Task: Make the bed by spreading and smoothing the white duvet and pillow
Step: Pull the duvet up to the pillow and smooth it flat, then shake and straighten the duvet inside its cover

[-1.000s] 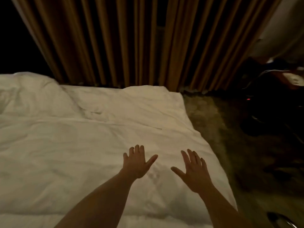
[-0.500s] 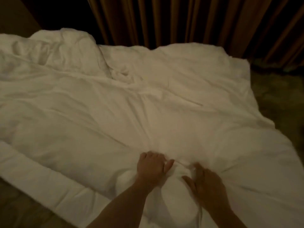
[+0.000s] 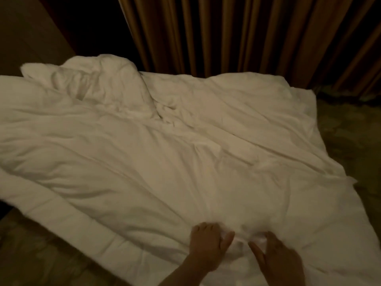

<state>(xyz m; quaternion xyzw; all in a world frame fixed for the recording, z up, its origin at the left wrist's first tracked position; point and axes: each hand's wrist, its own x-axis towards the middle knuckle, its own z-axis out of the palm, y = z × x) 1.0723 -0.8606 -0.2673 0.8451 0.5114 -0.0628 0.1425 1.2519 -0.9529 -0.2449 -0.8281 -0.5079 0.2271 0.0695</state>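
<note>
While both hands bunch the near edge of the white duvet (image 3: 185,162) at about 6 o'clock in the view, the step in hand looks like a pull to draw the cover flat, and it would go best as an even tug with both hands together, low and straight toward the body, so the creases fanning out from the grip run out rather than twist. The left hand (image 3: 208,244) has its fingers (image 3: 204,227) curled down into a gathered fold, thumb pinching from the side; the right hand (image 3: 280,256) presses at the same fold, thumb out, though blur leaves it unclear whether its fingers truly close on the cloth. The duvet spreads away from the fingers toward 12 o'clock, covering the bed, its far edge near the brown curtain (image 3: 226,34). A rumpled white pillow (image 3: 97,79) sits at about 10 o'clock, well apart from both hands, not yet smoothed.
</note>
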